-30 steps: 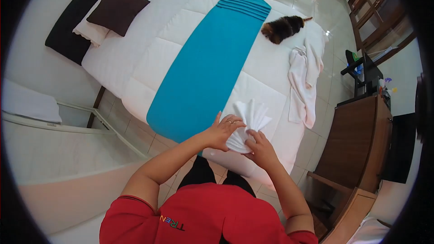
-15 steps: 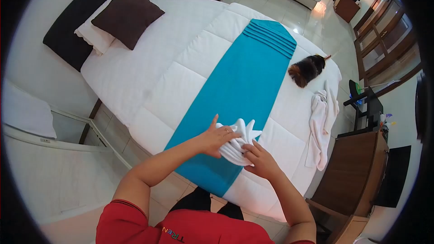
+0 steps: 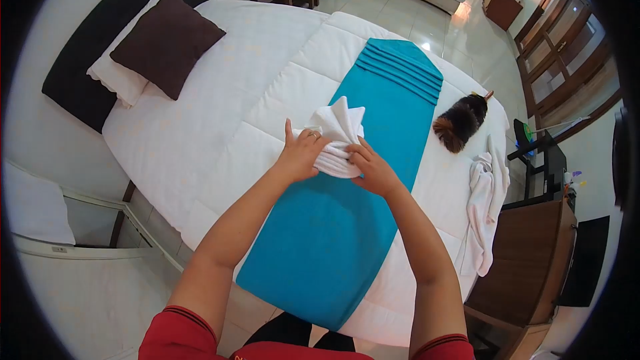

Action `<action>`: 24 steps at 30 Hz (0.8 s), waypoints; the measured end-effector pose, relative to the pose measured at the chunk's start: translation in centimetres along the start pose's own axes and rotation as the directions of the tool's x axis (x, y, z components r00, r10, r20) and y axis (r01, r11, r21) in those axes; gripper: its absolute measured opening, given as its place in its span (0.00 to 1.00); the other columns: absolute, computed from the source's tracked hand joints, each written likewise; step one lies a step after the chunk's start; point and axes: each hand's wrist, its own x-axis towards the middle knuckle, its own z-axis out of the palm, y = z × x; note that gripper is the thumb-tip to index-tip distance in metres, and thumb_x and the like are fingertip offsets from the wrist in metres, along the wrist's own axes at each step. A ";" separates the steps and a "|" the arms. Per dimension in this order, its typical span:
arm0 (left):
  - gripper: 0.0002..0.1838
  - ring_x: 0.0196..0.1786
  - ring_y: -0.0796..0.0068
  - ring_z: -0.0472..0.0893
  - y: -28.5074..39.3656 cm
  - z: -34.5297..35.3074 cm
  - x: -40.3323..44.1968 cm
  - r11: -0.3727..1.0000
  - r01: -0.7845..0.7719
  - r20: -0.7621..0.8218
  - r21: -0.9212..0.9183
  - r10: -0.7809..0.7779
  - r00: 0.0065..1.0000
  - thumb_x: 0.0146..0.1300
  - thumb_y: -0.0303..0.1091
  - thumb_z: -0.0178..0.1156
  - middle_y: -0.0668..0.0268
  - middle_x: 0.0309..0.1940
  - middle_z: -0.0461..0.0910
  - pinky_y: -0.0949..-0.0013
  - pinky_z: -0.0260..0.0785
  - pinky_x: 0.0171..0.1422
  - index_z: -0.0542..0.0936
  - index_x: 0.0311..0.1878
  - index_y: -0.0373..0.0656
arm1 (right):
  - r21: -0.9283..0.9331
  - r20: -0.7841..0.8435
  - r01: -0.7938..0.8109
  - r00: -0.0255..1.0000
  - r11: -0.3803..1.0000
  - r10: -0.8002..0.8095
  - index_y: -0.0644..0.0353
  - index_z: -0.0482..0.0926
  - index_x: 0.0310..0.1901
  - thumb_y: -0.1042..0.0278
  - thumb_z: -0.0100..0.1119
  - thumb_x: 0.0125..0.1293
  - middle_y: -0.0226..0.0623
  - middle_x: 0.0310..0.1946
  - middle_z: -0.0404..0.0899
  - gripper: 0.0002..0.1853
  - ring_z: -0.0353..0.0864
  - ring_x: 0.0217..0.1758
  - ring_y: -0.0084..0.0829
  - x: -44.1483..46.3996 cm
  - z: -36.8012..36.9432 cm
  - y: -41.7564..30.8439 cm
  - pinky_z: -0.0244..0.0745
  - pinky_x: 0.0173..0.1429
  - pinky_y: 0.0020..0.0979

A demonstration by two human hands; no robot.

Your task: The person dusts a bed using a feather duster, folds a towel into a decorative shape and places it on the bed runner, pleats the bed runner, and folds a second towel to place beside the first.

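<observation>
A white folded towel (image 3: 337,130) with pleats and pointed tips is between my two hands, over the teal bed runner (image 3: 327,227). My left hand (image 3: 303,155) grips its left side, thumb sticking out. On its right side, my right hand (image 3: 370,168) pinches the folds with curled fingers. The runner lies across the white quilt (image 3: 260,117) and has several raised pleats at its far end. Whether the towel touches the runner cannot be made out.
A brown feather duster (image 3: 461,120) and a crumpled white cloth (image 3: 481,207) lie on the bed's right part. A dark brown pillow (image 3: 168,47) leans at the headboard (image 3: 73,73). A wooden cabinet (image 3: 523,253) stands close on the right.
Both hands have carried the towel forward along the runner, away from my body, toward the middle of the bed. The camera view has shifted a little.
</observation>
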 end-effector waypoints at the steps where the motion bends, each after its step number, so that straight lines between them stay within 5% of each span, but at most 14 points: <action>1: 0.42 0.67 0.66 0.62 -0.7 1.2 0.5 0.999 0.036 0.050 -0.008 -0.036 0.998 0.37 0.39 0.73 0.65 0.58 0.68 0.25 0.28 0.66 0.66 0.61 0.54 | 0.009 0.049 -0.026 0.998 1.000 0.026 0.59 0.73 0.41 0.77 0.67 0.40 0.35 0.56 0.68 0.22 0.58 0.68 0.50 0.2 0.9 1.4 0.60 0.69 0.43; 6: 0.48 0.72 0.60 0.51 -2.4 7.1 -1.1 0.980 0.136 -0.028 -0.144 -0.141 0.990 0.42 0.40 0.70 0.60 0.68 0.55 0.30 0.29 0.69 0.56 0.68 0.54 | -0.174 0.123 -0.075 0.988 0.982 0.098 0.56 0.73 0.48 0.73 0.70 0.40 0.37 0.65 0.58 0.29 0.53 0.70 0.51 -0.9 2.9 3.3 0.60 0.69 0.42; 8: 0.50 0.74 0.58 0.47 -2.1 6.9 -2.3 0.959 0.183 -0.074 -0.217 -0.203 0.976 0.44 0.40 0.69 0.59 0.70 0.51 0.32 0.30 0.70 0.52 0.70 0.53 | -0.071 -0.062 -0.336 0.941 0.939 0.332 0.51 0.71 0.54 0.69 0.73 0.39 0.45 0.69 0.50 0.35 0.52 0.71 0.52 -0.9 1.9 1.0 0.61 0.68 0.43; 12: 0.51 0.74 0.55 0.44 -2.1 7.7 -4.2 0.885 0.296 -0.115 -0.359 -0.357 0.927 0.49 0.39 0.66 0.56 0.72 0.46 0.36 0.33 0.71 0.44 0.72 0.52 | 0.203 -0.049 -0.622 0.765 0.757 0.642 0.50 0.68 0.57 0.70 0.73 0.40 0.53 0.68 0.49 0.38 0.59 0.67 0.54 -0.7 2.9 -0.1 0.66 0.65 0.42; 18: 0.44 0.68 0.53 0.60 -2.8 9.0 -3.6 0.789 0.290 0.027 -0.542 -0.328 0.944 0.53 0.35 0.62 0.51 0.66 0.60 0.43 0.40 0.72 0.50 0.71 0.48 | 0.190 -0.148 -0.476 0.851 0.859 0.505 0.50 0.67 0.59 0.81 0.67 0.42 0.52 0.65 0.55 0.38 0.62 0.65 0.52 -1.2 6.8 2.8 0.66 0.64 0.40; 24: 0.39 0.64 0.50 0.65 -1.5 8.6 -3.6 0.534 0.300 0.094 -0.791 -0.379 0.921 0.54 0.35 0.60 0.48 0.64 0.62 0.49 0.49 0.70 0.54 0.69 0.46 | 0.124 -0.209 -0.504 0.829 0.855 0.519 0.57 0.68 0.57 0.73 0.64 0.48 0.50 0.63 0.60 0.31 0.62 0.65 0.49 -0.4 6.2 1.6 0.66 0.62 0.40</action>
